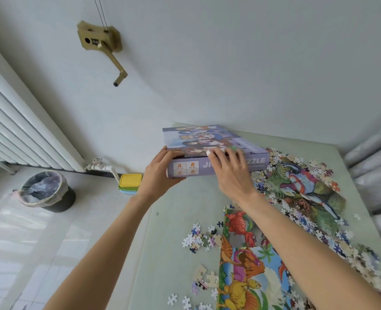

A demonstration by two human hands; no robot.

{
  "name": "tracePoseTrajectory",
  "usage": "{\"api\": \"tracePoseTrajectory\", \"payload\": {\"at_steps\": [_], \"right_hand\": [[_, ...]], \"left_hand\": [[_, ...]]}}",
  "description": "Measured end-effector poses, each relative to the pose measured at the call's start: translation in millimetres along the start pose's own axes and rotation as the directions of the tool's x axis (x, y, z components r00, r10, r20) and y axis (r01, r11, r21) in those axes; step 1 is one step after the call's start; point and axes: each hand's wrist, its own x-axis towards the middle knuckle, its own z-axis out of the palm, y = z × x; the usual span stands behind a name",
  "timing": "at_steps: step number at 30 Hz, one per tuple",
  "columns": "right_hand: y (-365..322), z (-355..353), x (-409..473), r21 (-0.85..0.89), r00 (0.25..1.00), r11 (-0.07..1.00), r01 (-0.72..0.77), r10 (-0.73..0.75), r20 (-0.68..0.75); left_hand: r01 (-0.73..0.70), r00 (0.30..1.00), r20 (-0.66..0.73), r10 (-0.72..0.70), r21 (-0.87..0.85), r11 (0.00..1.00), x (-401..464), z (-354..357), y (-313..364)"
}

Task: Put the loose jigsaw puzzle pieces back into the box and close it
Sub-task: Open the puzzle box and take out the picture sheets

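Note:
A purple jigsaw puzzle box (207, 139) lies with its lid on at the far end of the pale green table (174, 253). My left hand (160, 173) grips its near left corner, thumb on the lid and fingers under the base. My right hand (232, 171) lies over the box's front edge with fingers spread on the lid. Several loose puzzle pieces (198, 238) lie scattered on the table beside a partly assembled dinosaur puzzle (243, 260). More loose pieces (319, 222) surround a second assembled patch (305, 189) on the right.
A stack of coloured plastic containers (130, 183) with a yellow lid sits on the floor by the table's left edge. A lined waste bin (47, 191) stands on the floor at the left, below a white radiator (17, 121). A crank handle (100, 43) is fixed on the wall.

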Motion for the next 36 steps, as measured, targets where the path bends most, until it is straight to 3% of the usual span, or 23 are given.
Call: {"api": "tracePoseTrajectory", "payload": {"at_steps": [8, 12, 17, 20, 22, 25, 29, 32, 36], "right_hand": [[9, -1, -9, 0.082, 0.999, 0.996, 0.035, -0.032, -0.041], [15, -3, -14, 0.070, 0.992, 0.990, 0.125, -0.124, -0.016], [17, -3, -19, 0.119, 0.973, 0.968, 0.220, -0.226, 0.038], [22, -8, -16, 0.195, 0.952, 0.952, 0.237, -0.268, 0.150], [27, -8, -18, 0.268, 0.929, 0.935, 0.233, -0.295, 0.222], [25, -4, -30, 0.330, 0.933, 0.907, 0.261, -0.325, 0.157], [25, 7, -49, 0.307, 0.982, 0.935, 0.174, -0.187, 0.012], [35, 8, -58, 0.380, 0.997, 0.925, -0.014, -0.016, 0.075], [35, 15, -59, 0.542, 0.992, 0.831, -0.126, 0.097, 0.081]], "left_hand": [[-0.023, 0.998, 0.052, 0.023, -0.001, 1.000, 0, 4, -4], [-0.004, 0.996, 0.094, 0.004, -0.004, 1.000, 0, -2, -7], [-0.103, 0.993, 0.081, 0.083, 0.290, 0.951, -11, -10, -5], [-0.177, 0.984, 0.064, 0.165, 0.415, 0.893, -21, -12, 4], [-0.234, 0.972, 0.100, 0.212, 0.435, 0.870, -29, -12, 4], [-0.251, 0.967, 0.138, 0.215, 0.352, 0.902, -37, -15, -3], [-0.085, 0.986, 0.160, 0.053, 0.200, 0.976, -42, -21, -11], [0.140, 0.948, 0.259, -0.183, 0.179, 0.974, -47, -22, -22], [0.441, 0.893, 0.129, -0.431, -0.060, 0.896, -52, -16, -25]]}}
